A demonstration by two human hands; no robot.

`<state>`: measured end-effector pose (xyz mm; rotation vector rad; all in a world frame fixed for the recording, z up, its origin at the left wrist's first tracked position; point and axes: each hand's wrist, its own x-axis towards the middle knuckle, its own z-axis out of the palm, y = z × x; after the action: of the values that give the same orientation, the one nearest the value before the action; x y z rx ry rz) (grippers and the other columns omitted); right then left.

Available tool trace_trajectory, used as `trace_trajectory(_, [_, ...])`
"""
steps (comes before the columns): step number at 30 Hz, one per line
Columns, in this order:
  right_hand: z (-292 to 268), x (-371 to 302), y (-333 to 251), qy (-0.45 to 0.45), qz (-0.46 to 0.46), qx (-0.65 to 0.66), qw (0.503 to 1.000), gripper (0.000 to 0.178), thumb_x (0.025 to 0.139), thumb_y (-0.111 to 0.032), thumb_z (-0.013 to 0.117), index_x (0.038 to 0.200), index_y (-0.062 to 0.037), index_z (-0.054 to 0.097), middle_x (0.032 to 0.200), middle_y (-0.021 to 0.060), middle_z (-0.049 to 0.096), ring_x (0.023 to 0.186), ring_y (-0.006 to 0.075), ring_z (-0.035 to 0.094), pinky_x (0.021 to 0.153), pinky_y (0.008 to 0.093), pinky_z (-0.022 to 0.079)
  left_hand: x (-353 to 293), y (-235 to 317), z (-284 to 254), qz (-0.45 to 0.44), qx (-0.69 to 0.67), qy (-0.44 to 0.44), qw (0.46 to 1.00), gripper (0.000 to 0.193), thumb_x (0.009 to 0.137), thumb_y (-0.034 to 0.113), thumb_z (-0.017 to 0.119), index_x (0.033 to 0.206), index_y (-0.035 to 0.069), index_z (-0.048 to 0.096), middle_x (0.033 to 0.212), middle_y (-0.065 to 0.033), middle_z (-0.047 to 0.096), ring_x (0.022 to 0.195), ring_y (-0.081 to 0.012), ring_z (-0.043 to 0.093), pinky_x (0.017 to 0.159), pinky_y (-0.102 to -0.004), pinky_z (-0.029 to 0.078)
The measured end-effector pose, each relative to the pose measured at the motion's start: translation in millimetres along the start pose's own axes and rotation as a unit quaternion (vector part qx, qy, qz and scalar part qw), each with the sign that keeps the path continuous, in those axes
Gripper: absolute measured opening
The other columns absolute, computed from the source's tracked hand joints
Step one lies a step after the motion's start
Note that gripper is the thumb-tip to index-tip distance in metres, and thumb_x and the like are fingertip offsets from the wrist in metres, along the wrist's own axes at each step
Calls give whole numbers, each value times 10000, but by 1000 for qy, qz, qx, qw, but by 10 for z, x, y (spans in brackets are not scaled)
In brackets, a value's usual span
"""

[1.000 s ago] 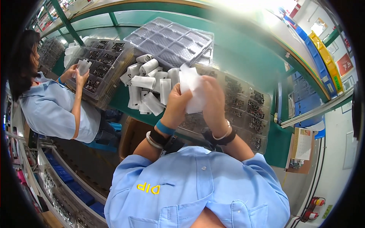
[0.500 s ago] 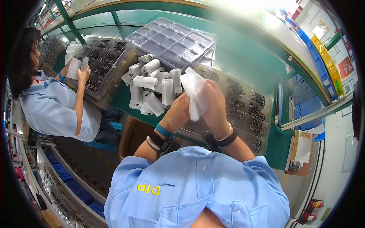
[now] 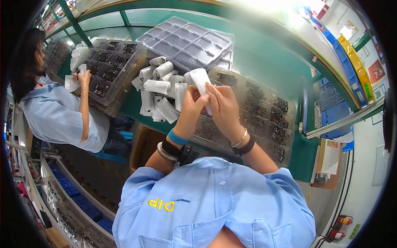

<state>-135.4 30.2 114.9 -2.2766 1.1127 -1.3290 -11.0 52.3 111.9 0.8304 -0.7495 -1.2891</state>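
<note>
In front of my chest I hold a white, translucent packing-foam bag (image 3: 200, 78), folded into a narrow flat bundle and tilted. My left hand (image 3: 191, 108) pinches its left side, fingers curled. From the right, my right hand (image 3: 223, 105) presses thumb and fingers against the same bundle; what lies inside it does not show. Just beyond my left hand is a heap of similar white wrapped bundles (image 3: 156, 86). Under and beside my right hand lies a clear compartment tray (image 3: 294, 124) filled with small dark metal parts (image 3: 279, 133).
Empty grey plastic trays (image 3: 180, 41) are stacked at the back of the green table (image 3: 306, 165). To the left, a co-worker (image 3: 62, 107) handles white foam beside stacked part trays (image 3: 118, 89). A cardboard box (image 3: 144, 144) stands below the table edge. Blue and yellow bins (image 3: 355, 70) line the right.
The white foam, spread wider before, is now folded narrower between my hands. My hands have come closer together, fingers pinching it. The co-worker's hands have shifted on their foam.
</note>
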Motion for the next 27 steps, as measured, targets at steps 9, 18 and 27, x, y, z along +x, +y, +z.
trace_trajectory(9, [46,-89,-89,-46,-79,-150,984,402,885,-215,576,1278,-131,554,1080,115,522,963,293,507,776,395,438,-60,20,-196,-54,-31,6,998,307,955,280,517,1148,44,484,986,-29,575,899,-103,576,728,-256,507])
trace_trajectory(18, [53,-341,-145,-1,78,104,991,455,860,-136,601,1301,-55,525,1063,146,530,974,278,542,854,346,451,-24,-261,-350,-57,-39,-60,996,264,964,248,555,1152,71,503,989,-20,595,893,-114,589,749,-271,509])
trace_trajectory(27, [-154,-996,-18,1,327,269,906,344,899,-132,532,1225,-25,525,1043,130,551,958,224,583,815,336,477,-97,-562,-299,-208,16,-183,961,368,921,167,619,1244,52,483,1105,-34,576,1008,-136,568,887,-299,463])
